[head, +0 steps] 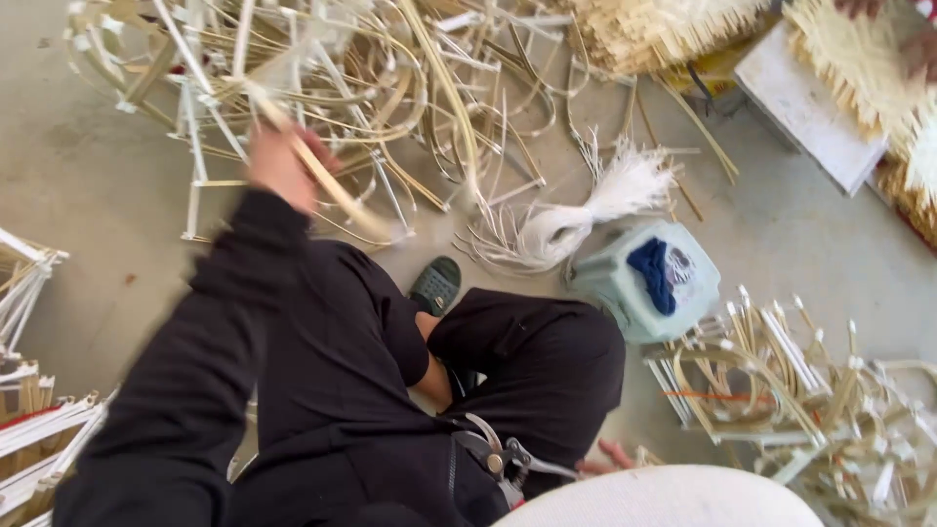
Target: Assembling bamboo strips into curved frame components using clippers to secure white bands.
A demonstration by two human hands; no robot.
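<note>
Bare grey concrete floor (pixel 88 176), daylit

Grey concrete floor (pixel 98 166), bamboo frame pile (pixel 322 78), white fibre bundle (pixel 586 215), seemingly plastic stool (pixel 644 278)

Pale, smooth split-cane strips (pixel 322 93) are seen heaped on a matt grey concrete floor (pixel 88 166), beside a bundle of white fibrous strands (pixel 595 210), a dull green plastic stool (pixel 649 278), matt black cloth trousers (pixel 527 361) and glinting metal pliers (pixel 503 454).

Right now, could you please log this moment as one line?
left hand: grips bamboo strip | right hand: low beside knee, mostly hidden | pliers: on lap
</note>
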